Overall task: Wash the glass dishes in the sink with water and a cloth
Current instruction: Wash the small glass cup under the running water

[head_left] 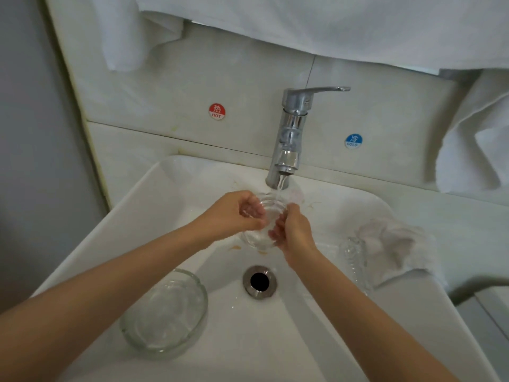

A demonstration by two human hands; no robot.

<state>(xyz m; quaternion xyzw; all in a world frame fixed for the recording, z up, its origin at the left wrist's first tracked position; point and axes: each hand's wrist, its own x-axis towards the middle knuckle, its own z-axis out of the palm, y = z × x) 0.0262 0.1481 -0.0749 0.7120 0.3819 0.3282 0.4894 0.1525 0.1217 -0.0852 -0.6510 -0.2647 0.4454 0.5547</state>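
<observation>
The rinsing step is in hand: under the thin stream of water (279, 186) from the chrome lever tap (289, 139), at the back of the white ceramic sink (132, 205), the person holds a small clear ribbed glass cup (263, 216) between both hands. The left hand (237, 213) curls round its upper side and the right hand (293, 234) clasps its lower part, fingers pressed to the glass. A round thick clear glass dish (165, 312) waits in the sink's near-left corner. A second clear glass piece (354, 257) lies at the right edge, just beside the crumpled white cloth (394, 244). Next, I'd guess, comes reaching right for that cloth to wipe the cup, keeping a firm hold, since wet glass is slippery.
</observation>
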